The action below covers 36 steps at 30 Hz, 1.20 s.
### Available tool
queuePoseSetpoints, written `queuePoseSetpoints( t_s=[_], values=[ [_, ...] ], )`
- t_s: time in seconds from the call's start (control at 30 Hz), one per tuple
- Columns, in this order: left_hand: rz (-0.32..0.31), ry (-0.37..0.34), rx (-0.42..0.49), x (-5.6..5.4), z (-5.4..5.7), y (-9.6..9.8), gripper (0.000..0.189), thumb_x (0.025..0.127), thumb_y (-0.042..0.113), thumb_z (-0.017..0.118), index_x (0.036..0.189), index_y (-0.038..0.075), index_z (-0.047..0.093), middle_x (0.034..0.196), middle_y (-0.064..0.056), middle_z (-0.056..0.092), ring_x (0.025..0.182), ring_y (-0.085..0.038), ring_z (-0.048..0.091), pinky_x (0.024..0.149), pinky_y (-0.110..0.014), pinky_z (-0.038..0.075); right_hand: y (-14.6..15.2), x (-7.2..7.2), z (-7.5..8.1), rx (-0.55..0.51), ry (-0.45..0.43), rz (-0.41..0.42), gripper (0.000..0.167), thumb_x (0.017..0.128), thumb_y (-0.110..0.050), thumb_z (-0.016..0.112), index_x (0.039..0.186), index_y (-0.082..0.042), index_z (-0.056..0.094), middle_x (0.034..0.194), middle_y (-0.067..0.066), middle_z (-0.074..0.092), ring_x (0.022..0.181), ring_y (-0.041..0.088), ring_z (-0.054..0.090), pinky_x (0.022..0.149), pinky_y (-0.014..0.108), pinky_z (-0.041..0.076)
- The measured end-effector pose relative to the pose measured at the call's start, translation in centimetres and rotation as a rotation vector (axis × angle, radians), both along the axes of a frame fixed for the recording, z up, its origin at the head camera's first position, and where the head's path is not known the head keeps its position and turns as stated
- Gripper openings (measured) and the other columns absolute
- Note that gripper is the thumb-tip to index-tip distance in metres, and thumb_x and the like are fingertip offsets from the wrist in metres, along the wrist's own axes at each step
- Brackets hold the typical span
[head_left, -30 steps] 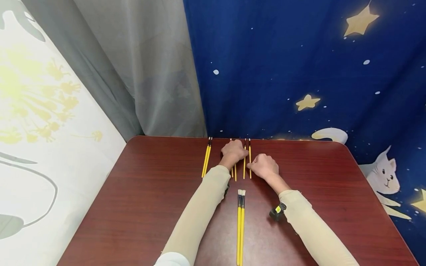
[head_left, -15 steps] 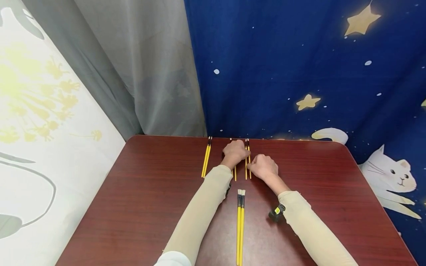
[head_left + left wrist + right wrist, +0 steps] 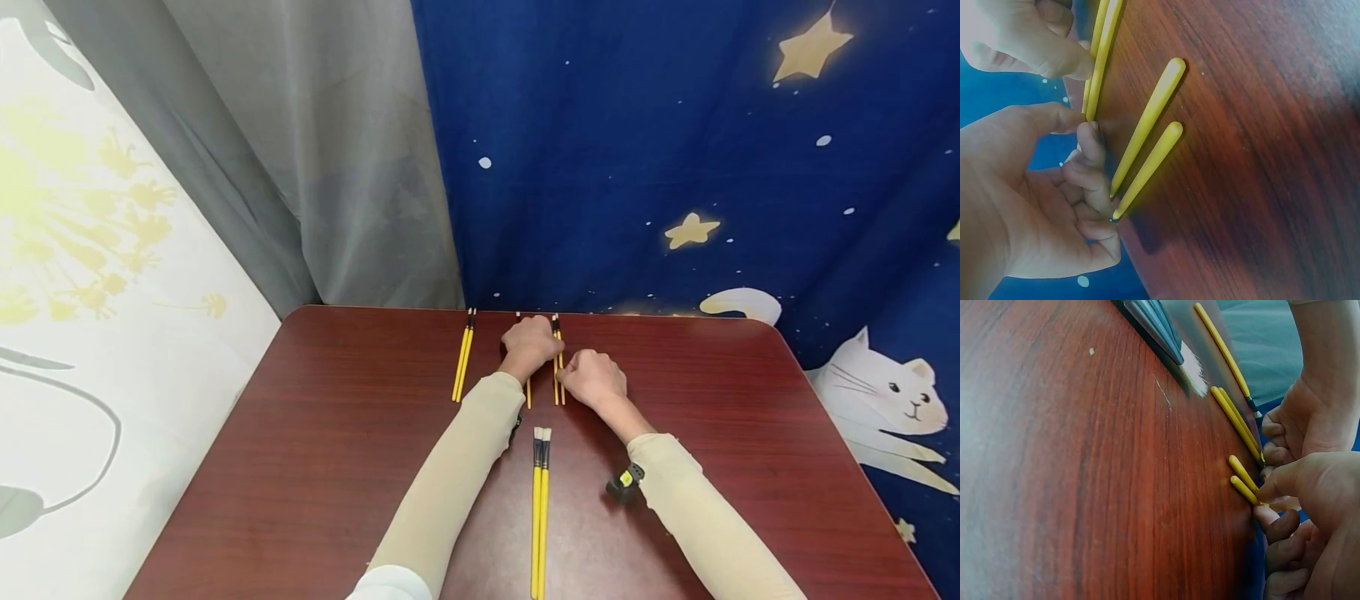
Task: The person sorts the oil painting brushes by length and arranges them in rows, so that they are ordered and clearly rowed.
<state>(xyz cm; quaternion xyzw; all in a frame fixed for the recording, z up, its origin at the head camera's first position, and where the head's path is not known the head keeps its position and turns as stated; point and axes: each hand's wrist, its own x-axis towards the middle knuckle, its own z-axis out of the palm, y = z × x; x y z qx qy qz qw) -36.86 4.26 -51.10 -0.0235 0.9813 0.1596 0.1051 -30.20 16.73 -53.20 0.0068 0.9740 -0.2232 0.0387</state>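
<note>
Near the far table edge, my left hand [image 3: 532,343] pinches two thin yellow paintbrushes [image 3: 1105,44] between thumb and forefinger, toward their dark ferrule end. My right hand [image 3: 595,377] holds the same two brushes farther down the handles, its fingertips against the yellow wood. These brushes lie side by side, bristles toward the curtain. Under my left hand lies another pair of yellow paintbrushes [image 3: 1147,125], partly hidden in the head view; its other fingers are curled beside their far ends.
A further pair of paintbrushes [image 3: 463,358] lies at the left along the far edge. Two larger paintbrushes with pale bristles [image 3: 539,517] lie at the front middle of the brown table [image 3: 337,467]. A blue curtain [image 3: 600,167] hangs directly behind the table.
The two brushes between my hands have come closer together; a second ago a gap separated them. My left hand has shifted slightly right, while the right hand has stayed nearly in place.
</note>
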Motion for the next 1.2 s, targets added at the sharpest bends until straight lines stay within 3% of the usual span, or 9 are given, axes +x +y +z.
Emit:
queuePoseSetpoints(
  t_s=[0.47, 0.67, 0.9, 1.07, 1.2],
  values=[
    [0.005, -0.021, 0.028, -0.7, -0.2, -0.9, 0.026, 0.093, 0.042, 0.072, 0.085, 0.017, 0.072, 0.098, -0.005, 0.075, 0.081, -0.024, 0.067, 0.079, -0.047, 0.058, -0.4, 0.2, -0.4, -0.028, 0.038, 0.007, 0.045, 0.095, -0.041, 0.066, 0.056, -0.023, 0.053, 0.055, -0.005, 0.049, 0.059, 0.023, 0.056, 0.054, 0.036, 0.040],
    [-0.037, -0.018, 0.070, -1.2, 0.3, -2.1, 0.027, 0.096, 0.042, 0.070, 0.089, 0.016, 0.073, 0.090, -0.005, 0.072, 0.074, -0.023, 0.065, 0.067, -0.039, 0.054, -0.7, 0.3, -0.1, -0.038, 0.053, 0.006, 0.053, 0.099, -0.047, 0.064, 0.055, -0.022, 0.049, 0.052, -0.005, 0.043, 0.055, 0.023, 0.053, 0.053, 0.037, 0.039],
    [-0.045, -0.011, 0.206, -1.5, 1.3, -4.7, 0.053, 0.101, 0.043, 0.068, 0.058, 0.017, 0.052, 0.056, 0.002, 0.046, 0.059, -0.021, 0.054, 0.058, -0.032, 0.040, -1.2, 0.0, 0.5, -0.017, 0.090, -0.044, 0.052, 0.098, -0.052, 0.065, 0.058, -0.020, 0.060, 0.061, 0.003, 0.061, 0.066, 0.031, 0.065, 0.056, 0.043, 0.047],
    [-0.012, 0.037, 0.205, -1.4, 1.5, -6.3, 0.053, 0.101, 0.044, 0.066, 0.058, 0.020, 0.048, 0.057, 0.003, 0.043, 0.061, -0.020, 0.053, 0.061, -0.033, 0.039, -1.7, -0.4, 0.5, -0.044, 0.159, -0.010, 0.036, 0.096, -0.046, 0.072, 0.071, -0.021, 0.068, 0.071, 0.003, 0.070, 0.067, 0.030, 0.067, 0.059, 0.044, 0.051],
    [0.000, 0.017, 0.178, -1.5, 0.9, -7.0, 0.053, 0.101, 0.045, 0.067, 0.058, 0.020, 0.049, 0.057, 0.003, 0.044, 0.060, -0.019, 0.054, 0.060, -0.033, 0.040, -2.3, -0.5, 0.1, -0.039, 0.159, 0.035, 0.030, 0.094, -0.045, 0.076, 0.077, -0.021, 0.069, 0.070, 0.000, 0.069, 0.064, 0.024, 0.064, 0.056, 0.040, 0.049]
  ],
)
